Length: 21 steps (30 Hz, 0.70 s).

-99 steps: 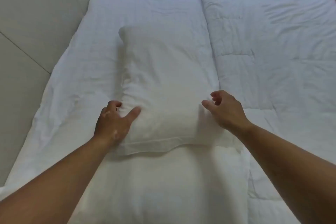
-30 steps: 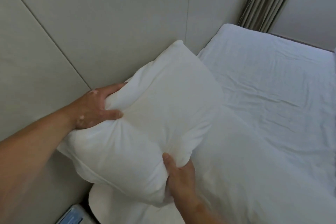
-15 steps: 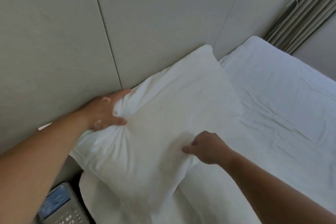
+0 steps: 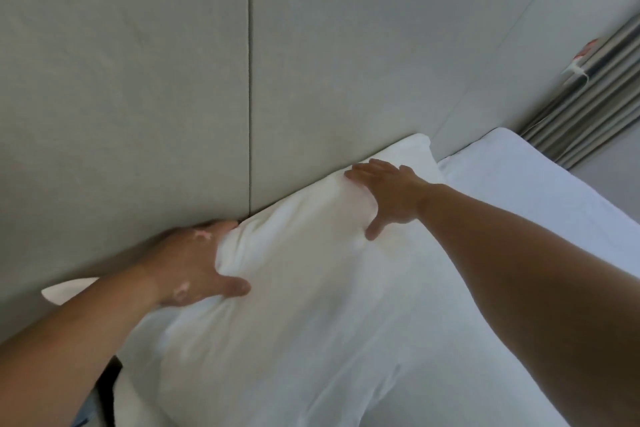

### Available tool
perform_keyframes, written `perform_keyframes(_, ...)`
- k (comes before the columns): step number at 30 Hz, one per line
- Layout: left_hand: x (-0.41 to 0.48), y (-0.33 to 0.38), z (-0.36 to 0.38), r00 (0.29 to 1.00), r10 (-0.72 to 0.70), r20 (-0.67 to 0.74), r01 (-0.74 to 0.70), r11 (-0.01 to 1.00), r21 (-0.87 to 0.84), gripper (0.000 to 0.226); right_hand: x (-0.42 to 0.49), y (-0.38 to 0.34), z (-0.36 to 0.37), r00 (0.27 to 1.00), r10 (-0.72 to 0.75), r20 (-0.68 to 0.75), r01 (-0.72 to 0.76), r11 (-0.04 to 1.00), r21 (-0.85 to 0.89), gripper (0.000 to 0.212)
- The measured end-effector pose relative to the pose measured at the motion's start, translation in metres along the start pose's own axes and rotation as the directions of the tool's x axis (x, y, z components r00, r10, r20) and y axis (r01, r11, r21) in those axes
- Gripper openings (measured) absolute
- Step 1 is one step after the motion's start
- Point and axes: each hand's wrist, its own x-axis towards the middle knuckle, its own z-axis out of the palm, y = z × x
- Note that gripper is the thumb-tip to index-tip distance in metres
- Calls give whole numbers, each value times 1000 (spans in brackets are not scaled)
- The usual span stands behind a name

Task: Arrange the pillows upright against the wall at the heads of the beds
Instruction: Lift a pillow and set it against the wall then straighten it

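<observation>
A white pillow (image 4: pixel 304 295) leans with its top edge against the grey padded wall (image 4: pixel 173 80) at the head of the bed. My left hand (image 4: pixel 194 263) grips its upper left edge, thumb on the front and fingers behind, next to the wall. My right hand (image 4: pixel 388 194) lies flat with spread fingers on the pillow's upper right part, near its far corner. The pillow's lower end runs out of view at the bottom.
The white bed sheet (image 4: pixel 519 177) stretches to the right of the pillow. Grey curtains (image 4: pixel 595 94) hang in the right corner. A dark gap (image 4: pixel 109 392) shows at the lower left beside the bed, with a white corner (image 4: pixel 65 289) poking out by the wall.
The pillow has been pushed closer to the wall. My right hand has moved from the pillow's lower edge up to its top right part and has opened flat. My left hand keeps its grip.
</observation>
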Motion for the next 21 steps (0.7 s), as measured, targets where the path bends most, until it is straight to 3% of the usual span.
perform_keyframes(4, -4, -11, 16, 1000, 8, 26, -7, 999, -35, 112, 15, -8, 14, 999, 7, 36, -4, 998, -69, 146)
perform_keyframes(7, -8, -19, 30, 998, -24, 57, 30, 995, -92, 118, 15, -19, 26, 999, 33, -3, -33, 986, -166, 140)
perform_keyframes(9, -14, -22, 40, 993, -84, 82, 93, 990, -107, 122, 13, -28, 38, 999, 30, -37, -37, 978, -205, 122)
perform_keyframes(13, -24, -31, 59, 987, -159, 30, 161, 983, -87, 109, 8, -42, 44, 994, 35, -103, -46, 993, -109, 53)
perform_keyframes(17, -35, -18, 48, 984, -151, -90, 143, 986, -92, 87, -4, -39, 31, 979, -6, -205, -19, 993, -119, 19)
perform_keyframes(21, -48, -1, 21, 972, -134, -194, 119, 989, -84, 76, -30, -22, 0, 952, 20, -306, -18, 1000, 10, 41)
